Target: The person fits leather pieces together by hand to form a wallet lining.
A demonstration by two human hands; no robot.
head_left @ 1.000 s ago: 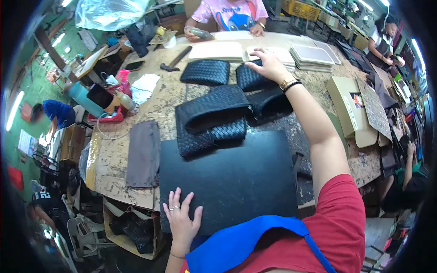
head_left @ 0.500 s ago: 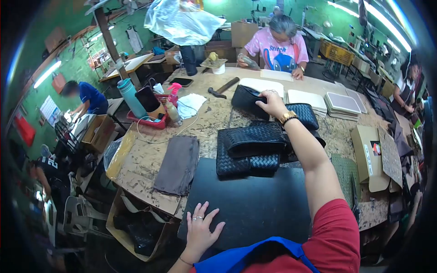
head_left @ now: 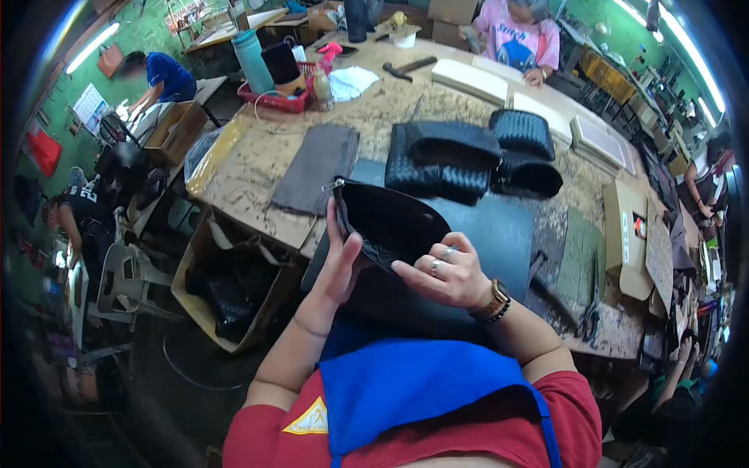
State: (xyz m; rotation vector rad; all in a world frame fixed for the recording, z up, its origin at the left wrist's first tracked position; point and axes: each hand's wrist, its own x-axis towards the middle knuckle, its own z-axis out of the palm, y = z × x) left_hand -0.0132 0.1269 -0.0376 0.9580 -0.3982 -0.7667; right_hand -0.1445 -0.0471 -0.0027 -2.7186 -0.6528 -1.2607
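Observation:
A black pouch (head_left: 398, 222), its mouth facing up and a zipper end at its left corner, is held between my hands above the black mat (head_left: 503, 242). My left hand (head_left: 342, 261) supports its left side, thumb along the near edge and the other fingers partly hidden behind. At the near right edge, my right hand (head_left: 449, 273) grips the rim with bent fingers. Beyond the mat lie several black woven pouches (head_left: 456, 181), some stacked. To their left is a folded dark cloth-like piece (head_left: 318, 168).
A hammer (head_left: 409, 69) and stacks of pale panels (head_left: 468, 80) lie toward the back. Left stands a red basket (head_left: 273, 100) with a bottle. Scissors (head_left: 591, 312) and a cardboard box (head_left: 626, 242) are at right. A person in pink (head_left: 519, 35) sits across the table.
My right hand has brought a black pouch from the far pile toward me. My left hand has left the mat and now holds the pouch too. The view has tilted down.

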